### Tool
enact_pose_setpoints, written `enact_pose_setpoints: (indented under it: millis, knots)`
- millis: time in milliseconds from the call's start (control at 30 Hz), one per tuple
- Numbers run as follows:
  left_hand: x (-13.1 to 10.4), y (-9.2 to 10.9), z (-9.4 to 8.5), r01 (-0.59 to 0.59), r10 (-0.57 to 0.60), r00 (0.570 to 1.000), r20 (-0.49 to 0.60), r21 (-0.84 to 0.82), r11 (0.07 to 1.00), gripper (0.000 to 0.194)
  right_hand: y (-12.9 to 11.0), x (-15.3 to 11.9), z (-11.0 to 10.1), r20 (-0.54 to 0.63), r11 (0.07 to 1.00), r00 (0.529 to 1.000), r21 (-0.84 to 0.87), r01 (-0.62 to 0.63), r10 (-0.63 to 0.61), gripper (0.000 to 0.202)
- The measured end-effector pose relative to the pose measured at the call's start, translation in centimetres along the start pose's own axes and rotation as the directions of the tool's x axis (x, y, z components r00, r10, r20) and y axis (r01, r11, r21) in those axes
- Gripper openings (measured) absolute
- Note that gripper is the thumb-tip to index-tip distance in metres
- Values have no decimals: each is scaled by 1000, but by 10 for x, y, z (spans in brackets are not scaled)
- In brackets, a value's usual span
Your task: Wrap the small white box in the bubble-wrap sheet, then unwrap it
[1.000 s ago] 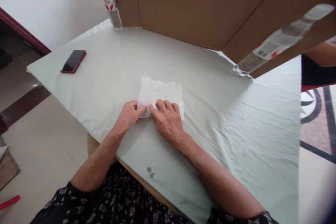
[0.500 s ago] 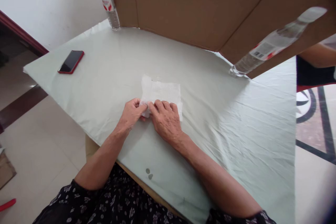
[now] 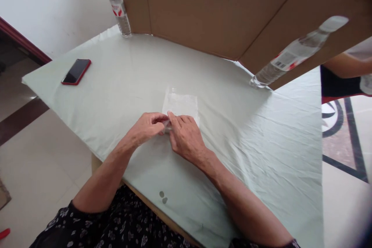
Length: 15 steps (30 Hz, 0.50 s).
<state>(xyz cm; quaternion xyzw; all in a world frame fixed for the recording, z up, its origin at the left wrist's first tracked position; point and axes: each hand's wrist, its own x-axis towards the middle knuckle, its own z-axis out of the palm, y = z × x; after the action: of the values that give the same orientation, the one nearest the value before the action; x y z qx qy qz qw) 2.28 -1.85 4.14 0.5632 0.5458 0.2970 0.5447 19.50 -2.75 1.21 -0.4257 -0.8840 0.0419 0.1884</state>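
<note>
A thin white tissue [image 3: 183, 104] lies on the cloth-covered table, its left part folded over. My left hand [image 3: 148, 127] is closed at the tissue's lower left edge, pinching a bit of it between thumb and fingers. Flat on the near part of the tissue rests my right hand [image 3: 187, 135], fingers stretched forward and holding it down. Its index fingertip comes close to the left fingertips. Both hands hide the near edge of the tissue.
A phone in a red case [image 3: 76, 72] lies at the left. One water bottle [image 3: 119, 11] stands at the back left, another bottle [image 3: 290, 60] at the right, both against a cardboard panel [image 3: 197, 7]. Beyond the panel, another person's arm [image 3: 345, 65] shows.
The tissue's left side has been turned inward, so it looks narrower. My left hand has shifted right, closer to my right hand, which stays on the tissue.
</note>
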Motion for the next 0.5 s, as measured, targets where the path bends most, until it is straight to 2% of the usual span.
enact_pose_setpoints:
  millis: [67,167,300,400,500]
  knots:
    - [-2,2,-4,-52,47,996,78,64,997,38,6,0,-4,45,998,999,69,-9,6,58]
    - [-1,0,-2,-152,140,988,62,286,946,33,15,1,-11,79,987,997,153,-37,25,55]
    - [2,-9,9,-227,331,943,-27,673,704,22,27,-3,-24,-45,968,997,247,-44,57,41]
    - [3,-16,13,-309,473,881,-5,751,584,19,40,-17,-37,-107,936,959,270,-227,264,30]
    - [4,-22,13,-390,536,843,45,738,550,19,53,-36,-42,43,827,863,264,-496,503,30]
